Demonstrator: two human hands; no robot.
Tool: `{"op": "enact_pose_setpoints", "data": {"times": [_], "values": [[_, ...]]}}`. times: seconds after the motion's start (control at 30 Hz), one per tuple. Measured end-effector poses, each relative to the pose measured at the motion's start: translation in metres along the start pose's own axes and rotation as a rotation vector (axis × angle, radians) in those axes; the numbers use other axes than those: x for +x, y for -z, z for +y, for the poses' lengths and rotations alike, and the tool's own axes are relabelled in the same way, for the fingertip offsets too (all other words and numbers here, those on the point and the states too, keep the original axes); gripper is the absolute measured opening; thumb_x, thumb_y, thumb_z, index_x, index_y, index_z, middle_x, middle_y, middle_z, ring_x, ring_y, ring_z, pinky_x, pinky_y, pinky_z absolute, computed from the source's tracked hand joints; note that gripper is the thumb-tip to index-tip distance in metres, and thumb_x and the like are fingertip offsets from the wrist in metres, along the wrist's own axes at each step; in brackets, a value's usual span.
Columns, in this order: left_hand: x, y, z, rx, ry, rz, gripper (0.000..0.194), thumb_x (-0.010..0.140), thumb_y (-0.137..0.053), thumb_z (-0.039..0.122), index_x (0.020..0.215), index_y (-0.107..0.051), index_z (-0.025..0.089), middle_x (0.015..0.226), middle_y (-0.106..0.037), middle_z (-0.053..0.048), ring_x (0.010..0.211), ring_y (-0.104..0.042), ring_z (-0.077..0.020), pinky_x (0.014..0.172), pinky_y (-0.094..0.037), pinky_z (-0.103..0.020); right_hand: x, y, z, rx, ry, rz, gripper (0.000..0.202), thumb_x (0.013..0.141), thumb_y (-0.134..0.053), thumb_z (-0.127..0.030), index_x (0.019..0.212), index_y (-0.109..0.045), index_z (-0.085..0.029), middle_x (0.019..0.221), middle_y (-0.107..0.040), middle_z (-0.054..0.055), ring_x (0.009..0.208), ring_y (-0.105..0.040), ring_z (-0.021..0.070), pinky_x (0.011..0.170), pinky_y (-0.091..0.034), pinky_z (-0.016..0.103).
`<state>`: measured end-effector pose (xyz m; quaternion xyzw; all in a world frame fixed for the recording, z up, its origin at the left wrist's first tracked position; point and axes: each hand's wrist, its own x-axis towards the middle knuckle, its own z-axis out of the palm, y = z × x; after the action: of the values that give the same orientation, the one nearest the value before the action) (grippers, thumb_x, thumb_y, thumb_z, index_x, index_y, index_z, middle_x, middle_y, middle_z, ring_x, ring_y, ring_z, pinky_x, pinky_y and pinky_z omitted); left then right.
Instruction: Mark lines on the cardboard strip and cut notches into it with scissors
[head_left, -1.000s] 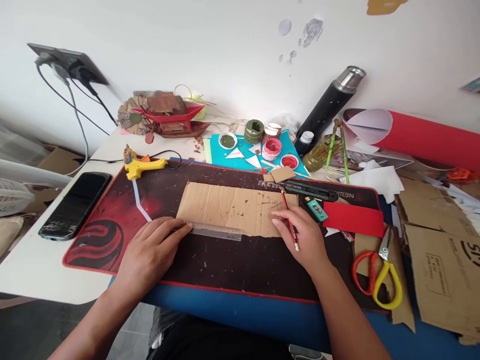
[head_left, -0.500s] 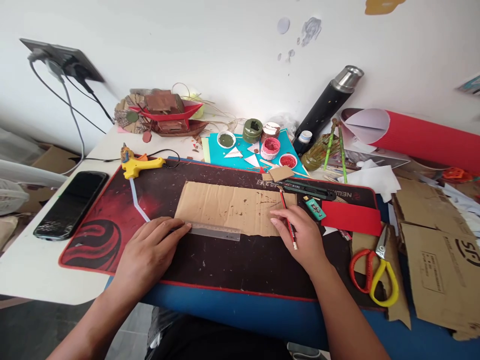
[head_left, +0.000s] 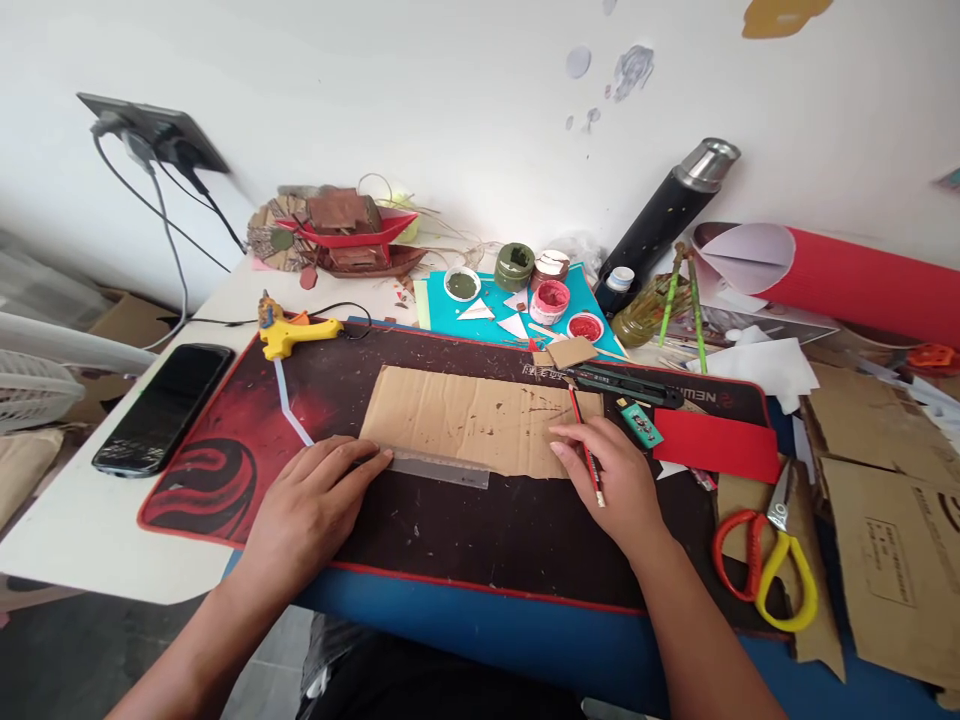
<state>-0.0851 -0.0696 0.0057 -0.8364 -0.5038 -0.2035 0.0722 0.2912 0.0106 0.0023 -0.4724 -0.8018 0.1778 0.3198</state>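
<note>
A rectangular piece of brown cardboard (head_left: 457, 415) lies on the dark mat (head_left: 480, 540). Along its near edge rests a clear ruler (head_left: 442, 470). My left hand (head_left: 319, 500) presses down on the ruler's left end, with its fingertips at the cardboard's near left corner. A red and black pencil (head_left: 589, 450) is held between the fingers of my right hand (head_left: 611, 470), its pink-tipped end pointing toward me. The fingertips of that hand are over the cardboard's right part.
Yellow glue gun (head_left: 300, 337) and phone (head_left: 163, 410) lie at left. Open paint jars (head_left: 550, 300) stand behind the cardboard. A green cutter (head_left: 630, 383), red card (head_left: 716, 443), scissors (head_left: 780, 530) and cardboard scraps (head_left: 885, 570) are at right. A black flask (head_left: 667, 205) leans on the wall.
The whole view has shifted, so the scene sits slightly further right. Both hands keep almost the same places on the ruler and over the cardboard, and the pencil stays in my right hand.
</note>
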Motion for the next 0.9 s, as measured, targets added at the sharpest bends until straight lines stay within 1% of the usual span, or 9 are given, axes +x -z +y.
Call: {"op": "enact_pose_setpoints", "data": {"times": [0.2,0.33,0.53,0.7,0.9], "values": [[0.0007,0.0013,0.0031,-0.011,0.017,0.005,0.031,0.107,-0.057,0.006,0.13,-0.073,0.019,0.119,-0.082,-0.01,0.109,-0.076,-0.028,0.097,-0.063,-0.044,0.0009,0.0008,-0.0008,-0.002,0.012,-0.006,0.009,0.111,-0.066,-0.028,0.116,-0.074,-0.026,0.098,-0.075,0.006,0.088,-0.075,0.0267,0.079,-0.06,0.04],[-0.0002,0.0006,0.0028,-0.023,0.01,0.016,0.033,0.106,-0.058,0.005,0.131,-0.073,0.019,0.119,-0.082,-0.01,0.109,-0.076,-0.0282,0.096,-0.062,-0.044,0.0015,0.0012,-0.0016,-0.017,0.0,-0.02,0.01,0.112,-0.064,-0.029,0.115,-0.074,-0.027,0.095,-0.075,0.006,0.085,-0.075,0.0269,0.076,-0.06,0.04],[0.0002,0.0007,0.0033,-0.017,-0.014,0.013,0.031,0.105,-0.058,0.002,0.13,-0.071,0.015,0.119,-0.081,-0.012,0.109,-0.075,-0.0292,0.097,-0.061,-0.045,0.0013,0.0009,-0.0021,-0.014,-0.007,-0.014,0.009,0.112,-0.065,-0.029,0.115,-0.074,-0.026,0.094,-0.074,0.005,0.085,-0.074,0.0255,0.076,-0.059,0.04],[0.001,0.0005,0.0036,-0.026,-0.031,0.0,0.03,0.106,-0.058,0.002,0.131,-0.07,0.014,0.12,-0.081,-0.012,0.111,-0.074,-0.0297,0.097,-0.06,-0.045,0.0005,0.0002,-0.0004,-0.017,0.012,0.0,0.009,0.112,-0.066,-0.028,0.116,-0.074,-0.026,0.097,-0.075,0.006,0.088,-0.076,0.0265,0.078,-0.06,0.04],[-0.0027,-0.0002,0.0019,-0.05,-0.027,-0.019,0.033,0.107,-0.057,0.005,0.134,-0.071,0.018,0.125,-0.081,-0.011,0.115,-0.076,-0.0304,0.099,-0.061,-0.046,-0.0001,-0.0005,0.0003,-0.006,0.003,-0.001,0.009,0.111,-0.067,-0.029,0.116,-0.075,-0.026,0.101,-0.076,0.007,0.089,-0.076,0.0269,0.077,-0.061,0.04]]}}
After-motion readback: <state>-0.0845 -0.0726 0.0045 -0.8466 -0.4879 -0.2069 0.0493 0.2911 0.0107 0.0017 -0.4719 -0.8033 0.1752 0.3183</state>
